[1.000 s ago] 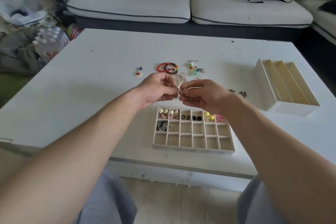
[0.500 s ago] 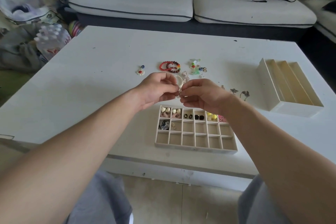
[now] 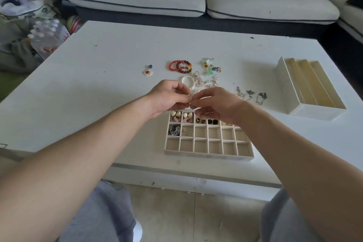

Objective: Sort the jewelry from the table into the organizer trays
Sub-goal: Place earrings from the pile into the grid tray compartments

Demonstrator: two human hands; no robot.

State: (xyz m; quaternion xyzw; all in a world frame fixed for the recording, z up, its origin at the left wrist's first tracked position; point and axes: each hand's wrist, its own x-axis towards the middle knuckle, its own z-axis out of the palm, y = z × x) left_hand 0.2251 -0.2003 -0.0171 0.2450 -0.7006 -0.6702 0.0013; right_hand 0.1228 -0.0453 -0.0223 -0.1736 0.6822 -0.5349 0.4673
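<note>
My left hand (image 3: pixel 170 97) and my right hand (image 3: pixel 217 104) meet fingertip to fingertip above the far edge of the grid organizer tray (image 3: pixel 208 153), both pinching a tiny metal jewelry piece (image 3: pixel 190 102) that is mostly hidden. The tray's far cells hold heart-shaped pieces, dark studs and a few other earrings. Behind my hands lie a pearl bracelet (image 3: pixel 187 80), red bead bracelets (image 3: pixel 179 66), a flower pendant (image 3: pixel 148 71), colourful charms (image 3: pixel 210 67), clear hook earrings (image 3: pixel 208 82) and thin chains (image 3: pixel 253 95).
A second organizer tray with long slots (image 3: pixel 288 92) stands at the right of the white table (image 3: pixel 98 76). A sofa runs along the far side. Bags and a pack of bottles (image 3: pixel 47 35) sit on the floor at the left.
The view has tilted and drawn closer. My hands stay together on the small piece, shifted slightly toward the tray.
</note>
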